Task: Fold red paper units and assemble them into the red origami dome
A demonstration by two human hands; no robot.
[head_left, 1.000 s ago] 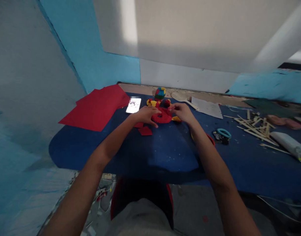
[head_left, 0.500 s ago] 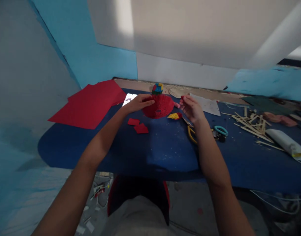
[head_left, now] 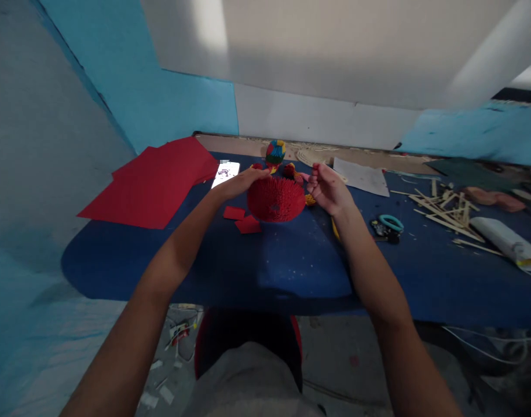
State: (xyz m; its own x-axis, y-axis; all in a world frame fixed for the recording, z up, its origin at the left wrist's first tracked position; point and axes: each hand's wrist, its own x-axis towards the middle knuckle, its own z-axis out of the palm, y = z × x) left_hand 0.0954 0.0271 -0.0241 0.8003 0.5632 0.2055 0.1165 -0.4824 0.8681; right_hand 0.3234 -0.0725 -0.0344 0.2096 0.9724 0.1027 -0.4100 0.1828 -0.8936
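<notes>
My left hand [head_left: 246,180] grips the upper left rim of a round, bowl-like red piece [head_left: 276,200] built of many small points, apparently folded paper. It is held over the table, tilted with its underside towards me. To its right, my right hand [head_left: 328,188] is raised, fingertips pinched on a small red bit [head_left: 316,166], apart from the round piece. A blue, yellow, red and green ball-shaped piece [head_left: 275,150] stands behind. A yellow spiky piece [head_left: 310,200] shows partly beside the round piece. Two red paper squares [head_left: 248,224] lie in front of my left hand.
Large red sheets [head_left: 147,185] cover the table's left end, beside a lit phone [head_left: 226,172]. On the right lie a white sheet [head_left: 361,176], thin wooden sticks [head_left: 450,211], a turquoise ring [head_left: 391,222] and a white tube-like packet [head_left: 506,240]. A wall [head_left: 317,113] bounds the back.
The round red piece has tipped, showing more of its underside, and sits slightly lower in view. My right hand has shifted a little left, closer to it. More small pieces show behind.
</notes>
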